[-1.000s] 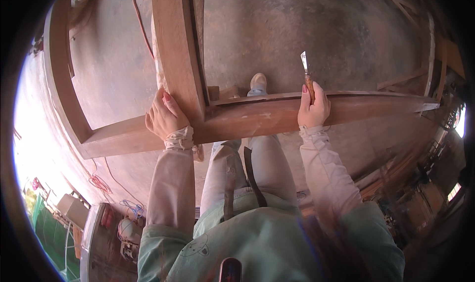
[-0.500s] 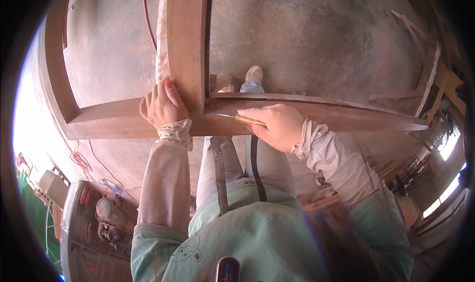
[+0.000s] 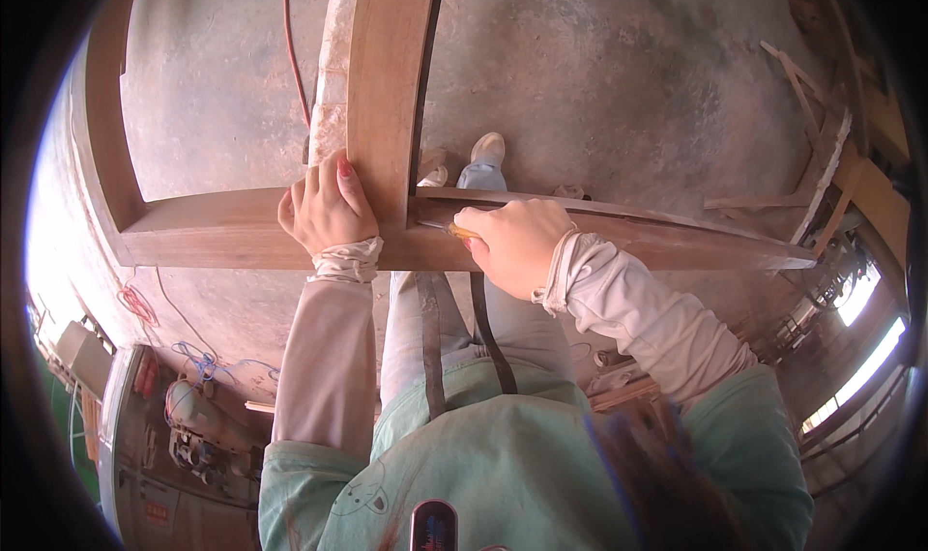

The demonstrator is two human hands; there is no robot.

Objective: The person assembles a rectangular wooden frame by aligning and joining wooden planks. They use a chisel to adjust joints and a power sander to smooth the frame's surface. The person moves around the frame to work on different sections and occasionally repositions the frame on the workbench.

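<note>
A brown wooden frame (image 3: 541,237) crosses in front of me, its long rail running left to right and a post (image 3: 380,87) joining it at a right angle. Over the rail, just left of that joint, my left hand (image 3: 332,208) is closed, with the thumb beside the post. My right hand (image 3: 517,246) grips a slim-bladed hand tool (image 3: 462,232) by its yellowish wooden handle. Its narrow metal blade points left, at the inner corner where post and rail meet. Fingers hide most of the handle, and whether the tip touches the wood I cannot tell.
A red hose (image 3: 295,53) lies on the concrete floor beyond the frame. Wood strips (image 3: 764,203) lean at the far right. At the lower left stand a dusty compressor-like machine (image 3: 193,403) and tangled blue cable (image 3: 205,362). My shoe (image 3: 489,148) shows beyond the rail.
My right hand and the tool have shifted left, bringing the blade into the corner by the post. The post appears further right in view; my left hand keeps its hold.
</note>
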